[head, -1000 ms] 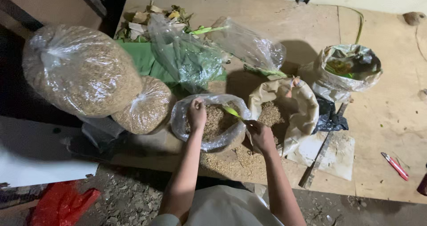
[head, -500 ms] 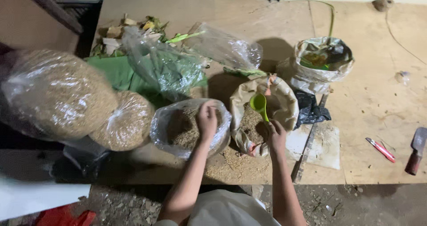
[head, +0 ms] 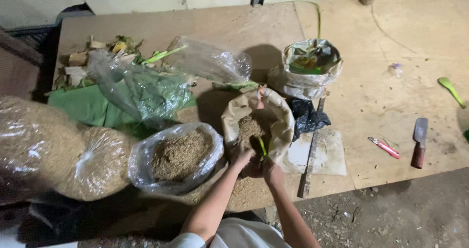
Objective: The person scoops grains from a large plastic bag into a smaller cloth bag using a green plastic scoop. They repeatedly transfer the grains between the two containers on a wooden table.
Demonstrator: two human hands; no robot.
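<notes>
From my remote view, a clear plastic bag of brown husk [head: 178, 155] sits open on the plywood worktop [head: 371, 106]. Beside it, my left hand [head: 242, 156] steadies the tan paper sack's [head: 259, 126] rim; my right hand [head: 268, 169] clasps a green scoop [head: 263, 145], dipping inside.

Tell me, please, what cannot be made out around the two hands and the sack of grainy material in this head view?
- Fingers of the left hand and right hand: they meet at the brown sack's rim, so the grip is unclear.
- Green scoop: only a sliver shows, the rest buried in the sack.
- Large filled bag: cut off by the left edge.
- White bag's contents: too small and jumbled to identify.
</notes>
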